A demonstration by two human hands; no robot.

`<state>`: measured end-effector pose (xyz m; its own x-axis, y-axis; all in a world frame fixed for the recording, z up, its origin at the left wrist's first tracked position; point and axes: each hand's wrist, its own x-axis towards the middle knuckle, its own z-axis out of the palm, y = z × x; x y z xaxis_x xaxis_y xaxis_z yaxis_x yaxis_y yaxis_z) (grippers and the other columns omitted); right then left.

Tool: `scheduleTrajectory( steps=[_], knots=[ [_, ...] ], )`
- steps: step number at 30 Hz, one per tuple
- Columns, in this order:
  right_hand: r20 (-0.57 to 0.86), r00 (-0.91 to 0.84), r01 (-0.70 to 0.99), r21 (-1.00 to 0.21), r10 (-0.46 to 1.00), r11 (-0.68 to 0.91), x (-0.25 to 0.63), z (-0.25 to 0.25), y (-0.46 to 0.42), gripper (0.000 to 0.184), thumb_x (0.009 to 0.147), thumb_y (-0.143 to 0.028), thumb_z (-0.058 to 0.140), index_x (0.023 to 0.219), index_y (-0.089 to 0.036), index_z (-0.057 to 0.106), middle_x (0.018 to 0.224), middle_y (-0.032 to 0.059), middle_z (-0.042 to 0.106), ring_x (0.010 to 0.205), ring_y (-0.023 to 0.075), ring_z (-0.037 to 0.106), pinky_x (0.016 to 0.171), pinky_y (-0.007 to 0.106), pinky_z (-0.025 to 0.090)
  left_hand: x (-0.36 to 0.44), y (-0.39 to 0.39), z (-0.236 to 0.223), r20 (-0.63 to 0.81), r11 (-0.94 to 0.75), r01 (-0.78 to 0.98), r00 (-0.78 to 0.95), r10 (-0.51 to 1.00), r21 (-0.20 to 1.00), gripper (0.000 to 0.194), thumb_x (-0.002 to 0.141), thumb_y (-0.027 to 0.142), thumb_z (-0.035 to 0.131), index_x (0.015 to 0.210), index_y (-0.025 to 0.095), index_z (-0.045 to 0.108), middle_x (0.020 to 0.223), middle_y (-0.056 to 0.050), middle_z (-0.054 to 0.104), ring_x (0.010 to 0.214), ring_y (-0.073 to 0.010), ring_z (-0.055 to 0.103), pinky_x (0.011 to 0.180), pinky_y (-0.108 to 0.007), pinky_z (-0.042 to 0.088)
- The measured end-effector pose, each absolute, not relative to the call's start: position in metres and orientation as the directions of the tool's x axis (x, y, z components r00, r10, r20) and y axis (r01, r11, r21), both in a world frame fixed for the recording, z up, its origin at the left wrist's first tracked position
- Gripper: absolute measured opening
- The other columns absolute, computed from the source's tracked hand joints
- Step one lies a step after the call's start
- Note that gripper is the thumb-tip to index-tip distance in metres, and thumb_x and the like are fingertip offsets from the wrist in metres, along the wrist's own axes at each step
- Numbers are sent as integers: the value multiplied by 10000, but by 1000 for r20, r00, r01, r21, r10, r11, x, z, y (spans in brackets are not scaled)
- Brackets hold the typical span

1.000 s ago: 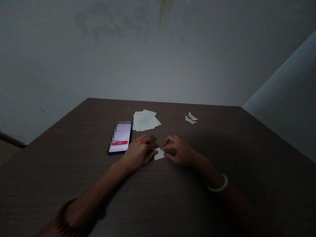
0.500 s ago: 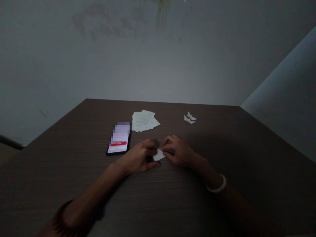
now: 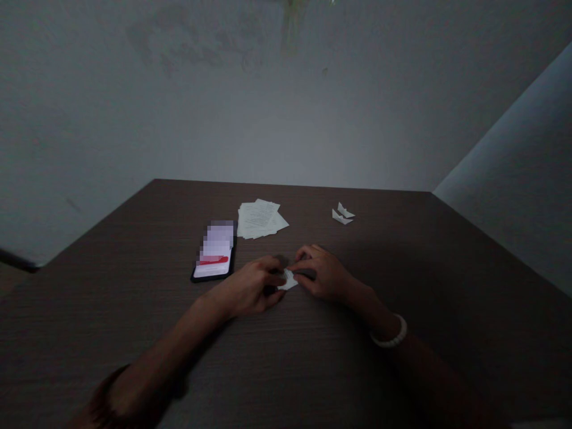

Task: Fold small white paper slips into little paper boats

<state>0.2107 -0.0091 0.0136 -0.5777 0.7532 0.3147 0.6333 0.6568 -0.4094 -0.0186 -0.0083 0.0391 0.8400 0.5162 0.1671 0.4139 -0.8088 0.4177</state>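
A small folded piece of white paper (image 3: 289, 280) lies on the table between my two hands. My left hand (image 3: 257, 283) grips its left side, fingers over the top and thumb at the near edge. From the right, my right hand (image 3: 319, 273) pinches the paper's upper right edge between thumb and fingers. Parts of the paper are hidden under the fingertips. Two small folded paper boats (image 3: 343, 214) sit farther back to the right, side by side.
A loose stack of white paper sheets (image 3: 261, 219) with faint print lies beyond my left hand. Nearer and to its left is a phone (image 3: 215, 250) with its screen lit. The dark wooden table (image 3: 286, 369) ends against a grey wall (image 3: 286, 119).
My left thumb has drawn slightly in along the near edge of the paper. My right hand stays nearly in place, and the view has shifted very slightly.
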Motion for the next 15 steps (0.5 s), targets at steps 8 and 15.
scheduleTrajectory(
  steps=[8,15],
  knots=[
    [265,-659,634,-307,704,709,210,23,-13,225,883,-171,560,1035,-200,723,1017,80,636,911,209,553,800,347,460,-17,-9,34,173,-845,458,841,513,277,250,954,222,480,948,135,714,998,-113,601,949,-218,585,859,-367,509],
    [311,-600,655,-340,738,675,209,24,-28,211,862,-253,609,1047,-227,707,1054,75,623,919,220,542,831,368,458,-11,-10,26,137,-854,502,844,518,139,324,990,248,408,956,94,692,938,-129,605,896,-237,589,816,-395,536]
  ],
)
